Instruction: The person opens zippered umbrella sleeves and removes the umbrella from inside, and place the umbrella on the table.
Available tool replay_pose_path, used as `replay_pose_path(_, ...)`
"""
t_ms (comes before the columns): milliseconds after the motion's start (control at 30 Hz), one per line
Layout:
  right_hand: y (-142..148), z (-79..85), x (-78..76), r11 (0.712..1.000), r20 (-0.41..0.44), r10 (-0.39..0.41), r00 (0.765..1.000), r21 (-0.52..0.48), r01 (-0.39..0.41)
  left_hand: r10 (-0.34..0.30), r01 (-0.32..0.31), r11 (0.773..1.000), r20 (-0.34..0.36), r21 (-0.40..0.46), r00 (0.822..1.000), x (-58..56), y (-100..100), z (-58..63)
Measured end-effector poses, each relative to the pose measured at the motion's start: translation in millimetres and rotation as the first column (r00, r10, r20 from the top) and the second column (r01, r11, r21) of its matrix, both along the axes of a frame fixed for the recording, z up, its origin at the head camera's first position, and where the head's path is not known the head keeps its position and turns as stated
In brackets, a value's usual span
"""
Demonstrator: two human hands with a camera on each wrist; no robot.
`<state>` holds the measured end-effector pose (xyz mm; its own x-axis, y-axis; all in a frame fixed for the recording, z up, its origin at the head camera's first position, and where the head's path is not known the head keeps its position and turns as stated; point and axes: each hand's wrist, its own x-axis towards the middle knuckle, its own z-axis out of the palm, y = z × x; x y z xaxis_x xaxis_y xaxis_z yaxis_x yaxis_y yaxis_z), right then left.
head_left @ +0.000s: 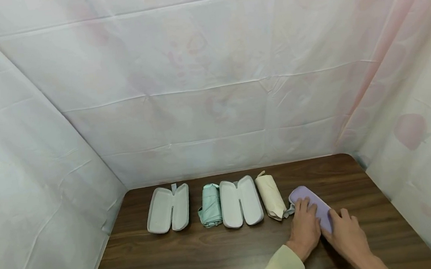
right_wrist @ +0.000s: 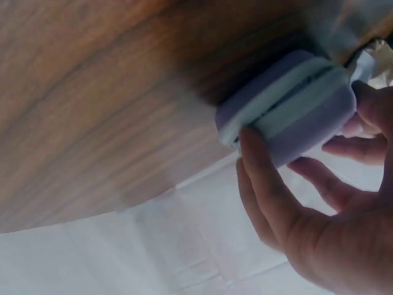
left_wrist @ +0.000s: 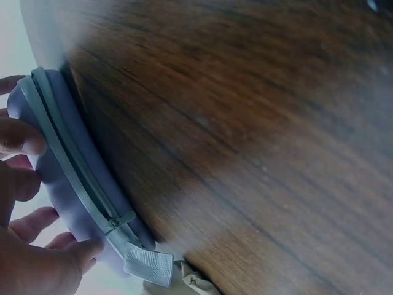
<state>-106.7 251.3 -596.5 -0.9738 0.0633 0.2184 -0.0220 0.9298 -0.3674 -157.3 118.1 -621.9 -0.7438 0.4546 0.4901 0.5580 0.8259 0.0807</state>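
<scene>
A purple zip case point(head_left: 303, 192) lies slantwise, lid down over its base, at the right of the table. My left hand point(head_left: 305, 226) holds its left side and top with bent fingers. At the near end, my right hand point(head_left: 347, 233) grips the case, fingers over the lid. The left wrist view shows a grey zip point(left_wrist: 70, 157) along the side, its pull point(left_wrist: 124, 219) close to a grey fabric loop point(left_wrist: 149, 264). In the right wrist view, a fingertip point(right_wrist: 249, 136) touches the pale zip band. Whether it pinches a pull is hidden.
Left of the case lies a rolled cream umbrella point(head_left: 270, 194). Beyond it are an open white-lined case point(head_left: 231, 205), a rolled mint-green umbrella point(head_left: 210, 205) and another open case point(head_left: 160, 210). Pale cloth point(head_left: 197, 110) hangs behind the wooden table point(head_left: 173, 261) and at both sides.
</scene>
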Motion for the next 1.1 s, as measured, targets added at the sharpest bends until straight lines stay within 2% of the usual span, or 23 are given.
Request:
replay_pose_path(233,2,3.4,-3.0,0.998,0.069,0.054,0.996,-0.033,-0.052,-0.017,0.017,1.000,0.048,0.003,0.999,-1.3,-1,2.4)
replay_pose_path(467,3,3.2,-4.3,0.995,0.092,0.078,0.993,-0.065,-0.073,-0.007,0.009,0.999,0.030,-0.053,1.000,-1.9,0,2.3)
replay_pose_path(667,-2,3.0,-1.0,0.996,0.053,0.071,0.996,-0.054,-0.068,-0.024,0.028,0.999,0.094,-0.045,0.995,-1.3,-1,0.2)
replay_pose_path(867,-7,1.7,2.5,0.997,0.014,0.051,0.999,-0.050,-0.050,-0.047,0.054,0.998,0.129,-0.044,0.990,-2.2,-1,0.7)
replay_pose_path(1100,-10,3.5,3.7,0.998,0.056,0.017,0.998,-0.064,-0.014,-0.070,0.081,0.995,0.157,-0.066,0.985,-2.6,-2,3.5)
